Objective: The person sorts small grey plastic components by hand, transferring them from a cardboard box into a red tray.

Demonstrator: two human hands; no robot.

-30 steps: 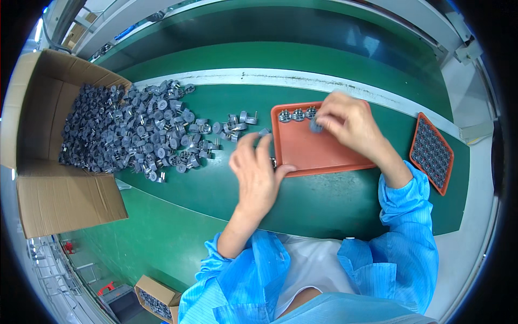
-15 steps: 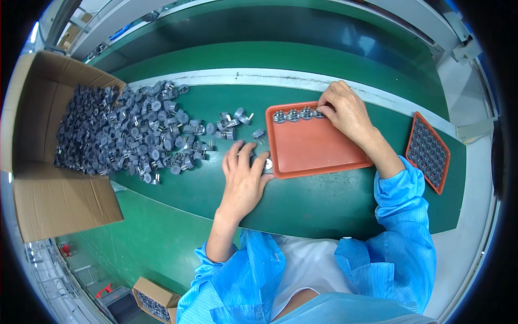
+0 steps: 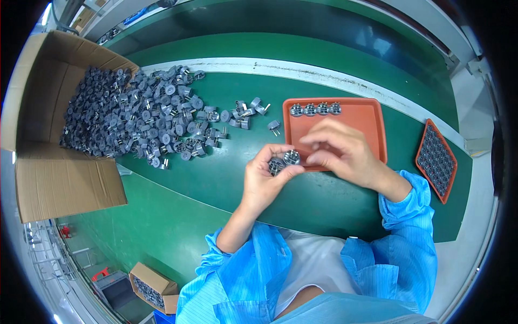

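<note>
At a green bench [image 3: 324, 197], a person in a blue jacket [image 3: 243, 275] works with two bare hands just beyond the near edge. The left hand [image 3: 263, 178], off the near left corner of the orange tray [image 3: 359, 114], has its grip closed around two round parts: a metal-faced one [image 3: 292, 157] between thumb and forefinger, and a darker one [image 3: 275, 166] deeper in the fingers. The right hand [image 3: 348, 152] hangs over the tray's near half, its grip parted; motion blur makes it hard to say whether the fingertips touch the metal-faced part. A row of four parts [image 3: 322, 108] lines the tray's far edge from the left corner. Just left of the tray lies a lone pronged part [image 3: 274, 126]; farther left, a big heap of grey parts [image 3: 156, 116] spills from a cardboard box [image 3: 70, 183]. To the tray's right sits a second, filled tray [image 3: 443, 201]. Beyond the tray runs a white strip [image 3: 259, 66].
</note>
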